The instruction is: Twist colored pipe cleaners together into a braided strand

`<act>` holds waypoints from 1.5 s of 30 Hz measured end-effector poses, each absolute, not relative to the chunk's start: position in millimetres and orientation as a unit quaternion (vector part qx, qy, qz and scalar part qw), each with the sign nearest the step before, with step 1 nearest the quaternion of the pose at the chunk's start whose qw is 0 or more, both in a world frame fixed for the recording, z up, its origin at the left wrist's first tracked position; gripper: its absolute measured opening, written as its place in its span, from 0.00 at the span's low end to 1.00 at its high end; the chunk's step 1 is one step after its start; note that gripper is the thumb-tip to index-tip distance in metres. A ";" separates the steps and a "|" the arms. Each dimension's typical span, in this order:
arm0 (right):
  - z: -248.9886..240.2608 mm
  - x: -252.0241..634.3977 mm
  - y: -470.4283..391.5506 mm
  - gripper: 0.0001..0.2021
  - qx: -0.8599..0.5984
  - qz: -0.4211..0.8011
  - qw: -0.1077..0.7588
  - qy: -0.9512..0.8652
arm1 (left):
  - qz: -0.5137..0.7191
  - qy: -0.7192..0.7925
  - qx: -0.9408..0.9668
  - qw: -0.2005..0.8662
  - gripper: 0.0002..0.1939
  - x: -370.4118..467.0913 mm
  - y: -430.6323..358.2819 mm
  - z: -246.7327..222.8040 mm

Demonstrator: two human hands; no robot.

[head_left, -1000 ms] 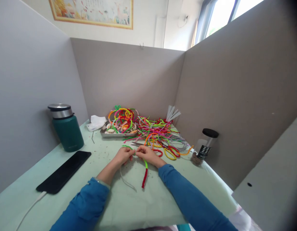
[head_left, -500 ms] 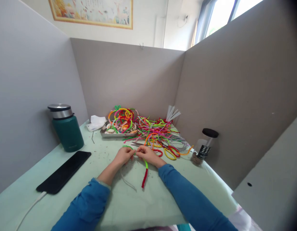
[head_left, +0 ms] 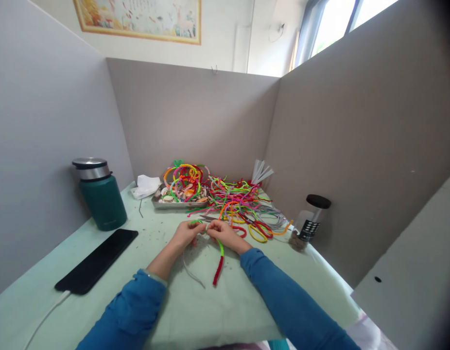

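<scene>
My left hand [head_left: 186,235] and my right hand [head_left: 221,232] meet over the middle of the table, fingertips pinched close together on a fuzzy green stem. From under my right hand the stem hangs down, bright green [head_left: 221,249] and then dark red [head_left: 218,271] at its lower end. A green part also shows above my left fingers. Below my left hand a thin grey strand [head_left: 193,275] trails toward the table. The exact spot where the fingertips join is too small to make out.
Behind my hands lie scissors [head_left: 207,218], a metal tray [head_left: 179,205] of shells and coloured loops, and a pile of fuzzy stems [head_left: 235,194]. A green bottle [head_left: 103,201] and a phone [head_left: 97,261] are left, a black-lidded jar [head_left: 309,222] right.
My left hand has tilted slightly and its fingers have shifted up a little, showing more green above them. The red end and grey strand have swung slightly left.
</scene>
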State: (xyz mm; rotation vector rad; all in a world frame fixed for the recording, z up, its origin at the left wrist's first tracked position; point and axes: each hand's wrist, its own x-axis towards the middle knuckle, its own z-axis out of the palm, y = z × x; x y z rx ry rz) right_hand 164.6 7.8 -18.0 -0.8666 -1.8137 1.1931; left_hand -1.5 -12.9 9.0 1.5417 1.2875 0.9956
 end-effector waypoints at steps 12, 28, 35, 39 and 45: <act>-17.9 164.4 9.5 0.06 -0.352 0.464 0.394 -0.711 | 0.388 0.513 0.642 0.417 0.15 -3.5 -2.2 -0.2; -23.1 163.9 12.3 0.06 -0.356 0.464 0.395 -0.708 | 0.331 0.568 0.691 0.299 0.16 -3.7 -4.4 1.4; -21.6 164.0 10.9 0.06 -0.357 0.472 0.390 -0.706 | 0.322 0.561 0.690 0.325 0.19 -8.5 3.5 -10.6; -21.2 163.8 10.8 0.07 -0.354 0.477 0.391 -0.703 | 0.318 0.562 0.691 0.326 0.19 -9.0 3.6 -11.0; -21.8 163.6 11.6 0.07 -0.355 0.476 0.392 -0.702 | 0.314 0.566 0.691 0.322 0.19 -8.6 2.6 -9.8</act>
